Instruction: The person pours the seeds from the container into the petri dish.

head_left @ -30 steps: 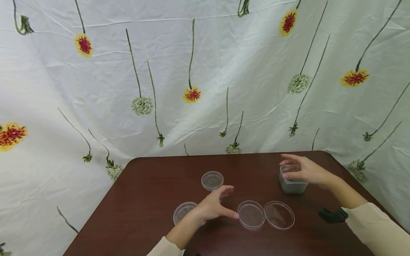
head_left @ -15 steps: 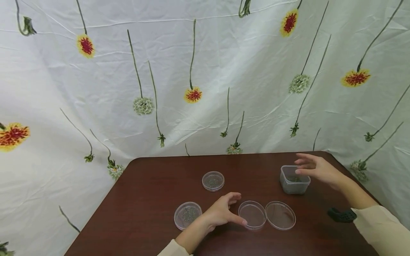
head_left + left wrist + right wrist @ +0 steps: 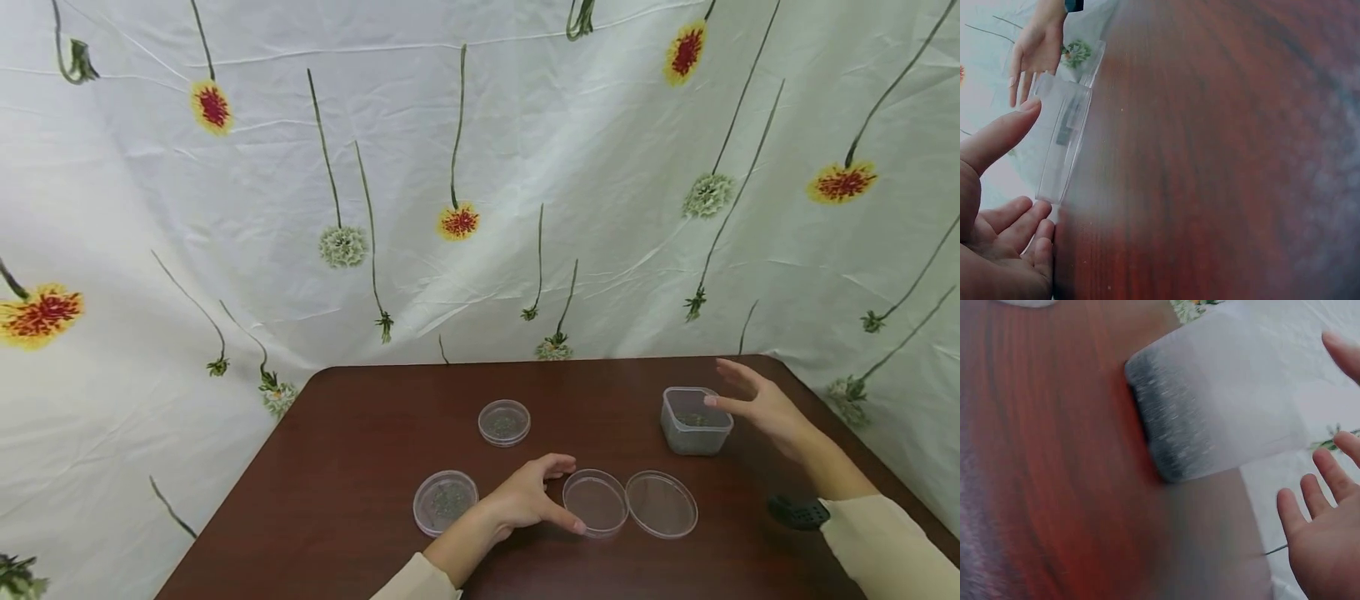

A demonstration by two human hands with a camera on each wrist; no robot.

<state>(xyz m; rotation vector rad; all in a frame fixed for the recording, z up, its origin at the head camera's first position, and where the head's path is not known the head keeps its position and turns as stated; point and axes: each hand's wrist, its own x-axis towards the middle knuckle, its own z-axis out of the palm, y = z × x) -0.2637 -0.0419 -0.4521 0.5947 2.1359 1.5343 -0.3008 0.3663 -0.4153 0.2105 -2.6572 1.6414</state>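
Note:
My left hand (image 3: 525,496) is spread at the left side of a clear petri dish (image 3: 595,504), thumb tip and fingertips right at its rim. The left wrist view shows this dish (image 3: 1063,137) from the side, between thumb and fingers. Touching it on the right, a shallow clear petri dish lid (image 3: 662,504) lies flat. Farther back, my right hand (image 3: 768,412) is held with fingers apart at the right of a translucent plastic tub (image 3: 693,440). Dark granular contents fill the lower part of the tub (image 3: 1172,412) in the right wrist view.
Two more petri dishes with small greenish-grey bits inside, a near one (image 3: 444,502) beside my left forearm and a far one (image 3: 504,422), stand on the dark brown table (image 3: 360,442). A white flower-print cloth (image 3: 420,275) hangs behind the table.
My left hand has moved right, up to the empty petri dish. The right hand has shifted right from over the tub to its side, with fingers spreading wider. The view turned slightly left.

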